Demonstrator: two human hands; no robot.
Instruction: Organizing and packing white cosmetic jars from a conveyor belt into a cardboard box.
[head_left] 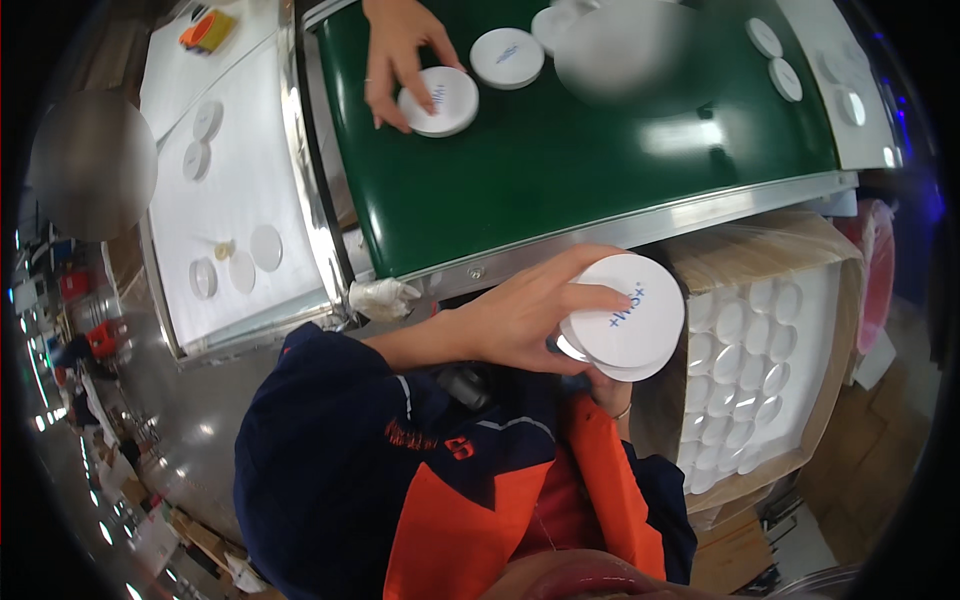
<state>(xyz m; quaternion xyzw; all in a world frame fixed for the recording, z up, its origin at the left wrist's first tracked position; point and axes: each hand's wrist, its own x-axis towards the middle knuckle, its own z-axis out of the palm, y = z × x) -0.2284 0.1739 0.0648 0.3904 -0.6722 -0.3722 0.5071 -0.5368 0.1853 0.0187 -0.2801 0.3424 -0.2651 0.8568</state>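
Holding: white round lid (630,312) is gripped by left hand (520,322) w/ fingers closed, above carton of jars (760,350). Right hand (607,392) underneath, grip can't be told. Lid is best kept level, rim-held.

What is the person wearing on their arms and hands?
The person's left hand is bare, with no glove. The left sleeve is dark navy, pushed up the forearm, with a thin white line and small orange markings on it. The jacket's front has big orange panels. The right hand is mostly hidden; it looks bare too, with a thin bracelet at the wrist.
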